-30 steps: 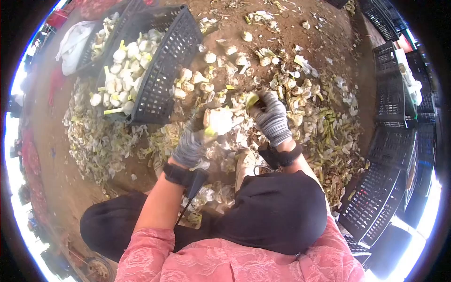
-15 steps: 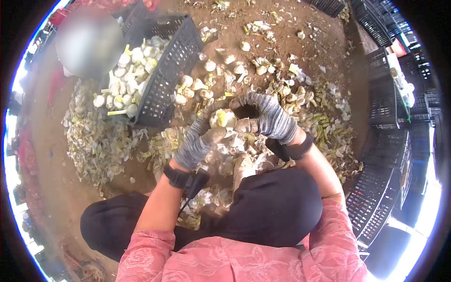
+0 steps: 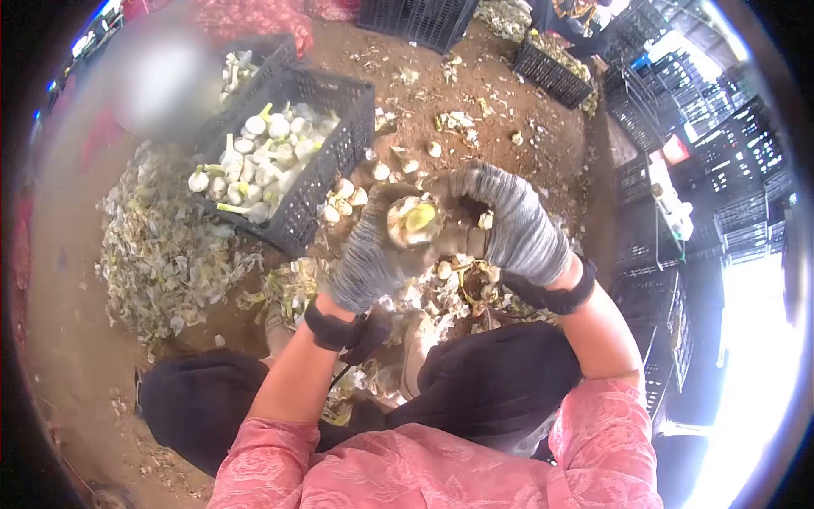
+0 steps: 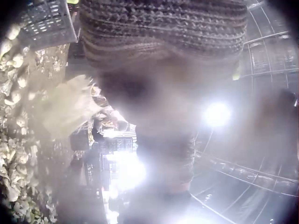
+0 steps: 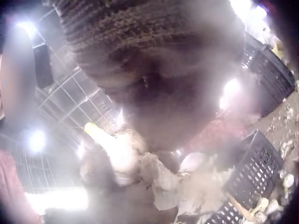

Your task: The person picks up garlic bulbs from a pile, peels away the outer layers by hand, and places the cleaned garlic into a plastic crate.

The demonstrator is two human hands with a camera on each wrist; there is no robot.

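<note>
In the head view, a garlic bulb (image 3: 414, 222) with a cut yellow-green stem end faces up between two grey-gloved hands. The left hand (image 3: 367, 259) grips it from its left side. The right hand (image 3: 524, 227) has fingers and thumb curled round the bulb's right edge; blur hides the exact contact. A small pale piece (image 3: 485, 220) shows beside the right palm. The right wrist view shows the bulb (image 5: 124, 156) sideways with loose papery skin (image 5: 164, 183) hanging beside it. Blurred glove fabric (image 4: 163, 32) fills much of the left wrist view.
A black crate (image 3: 343, 140) of trimmed garlic bulbs (image 3: 270, 174) stands at upper left, beside a heap of peelings (image 3: 161, 254). Loose bulbs (image 3: 341, 202) and scraps lie on the soil beyond the hands. Stacked black crates (image 3: 632, 229) line the right side.
The right hand has come in from the right to the bulb. Both hands now sit close together round it. The head view has tilted up, showing more crates and red sacks at the top.
</note>
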